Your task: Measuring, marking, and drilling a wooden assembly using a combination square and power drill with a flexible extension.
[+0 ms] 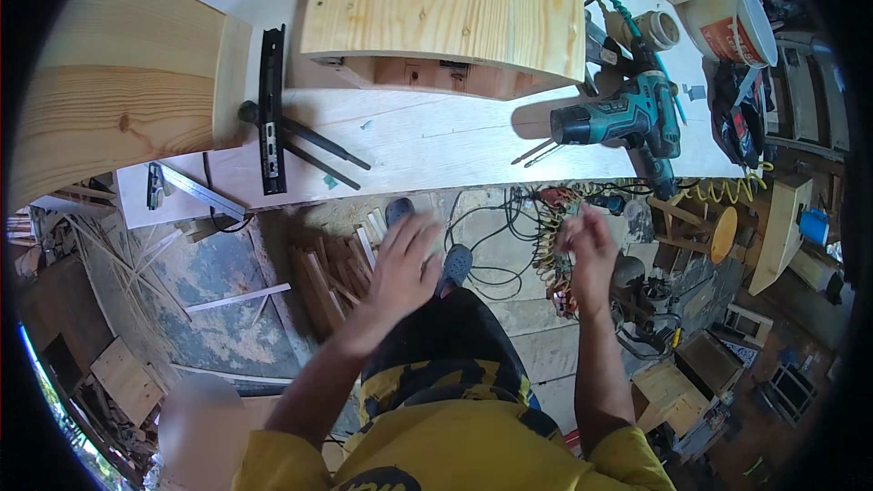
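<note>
Left hand (406,264) out in front of the wooden box (455,0), on the person's side: fingers loosely spread, released, touching nothing that shows! Right hand (591,250) is also nearer the person than the box, off toward its right; the fingers are half curled and smeared with blur, so whether they pinch anything, I cannot tell. Closest items now: the black metal rail (271,127) lies just left of the box, across a dark two-handled tool (318,136) that it partly hides; the teal drill (618,116) sits right of the box's front corner, two thin bits (536,154) beside it. The box is cut off by the top of the view and its inside is mostly shadow; clutter behind the drill is tough to make out. Underneath it all, a pale bench (427,145) with scuffs and scraps, a big wooden panel (127,82) left of the box, a white bucket (732,25) well to its right. Below, nearer the person than the box, it's a grey floor (536,345) with tangled cords (491,284), stacked wood strips (329,282) and a round-topped stool (723,235).
</note>
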The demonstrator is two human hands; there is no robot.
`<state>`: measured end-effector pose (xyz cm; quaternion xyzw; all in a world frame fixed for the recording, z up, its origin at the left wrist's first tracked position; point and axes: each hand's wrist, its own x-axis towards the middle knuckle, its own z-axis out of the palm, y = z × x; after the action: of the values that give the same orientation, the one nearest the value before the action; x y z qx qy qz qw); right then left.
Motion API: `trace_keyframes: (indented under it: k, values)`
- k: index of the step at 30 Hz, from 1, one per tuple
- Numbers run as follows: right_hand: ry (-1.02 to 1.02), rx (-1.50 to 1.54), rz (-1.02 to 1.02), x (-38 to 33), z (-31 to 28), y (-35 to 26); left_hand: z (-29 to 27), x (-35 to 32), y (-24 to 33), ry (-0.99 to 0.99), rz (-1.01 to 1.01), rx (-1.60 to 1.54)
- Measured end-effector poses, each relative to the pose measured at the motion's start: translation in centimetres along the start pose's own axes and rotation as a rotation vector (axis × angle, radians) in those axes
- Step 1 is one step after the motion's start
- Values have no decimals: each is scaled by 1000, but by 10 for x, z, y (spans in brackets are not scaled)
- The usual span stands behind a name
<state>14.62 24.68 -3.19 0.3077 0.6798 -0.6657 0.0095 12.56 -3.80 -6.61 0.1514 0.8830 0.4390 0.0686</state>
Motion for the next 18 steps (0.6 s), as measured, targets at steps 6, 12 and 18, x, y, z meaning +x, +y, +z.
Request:
trace_keyframes:
  k: [6, 12, 18]
  values:
    - [118, 474, 32, 68, 26, -60, -16, -127, -29, -33, -286, -51]
    - [235, 518, 217, 114, 34, -65, -76, -105, -41, 10, -245, 51]
    - [370, 477, 161, 132, 41, -75, -86, 34, -26, 249, -67, 248]
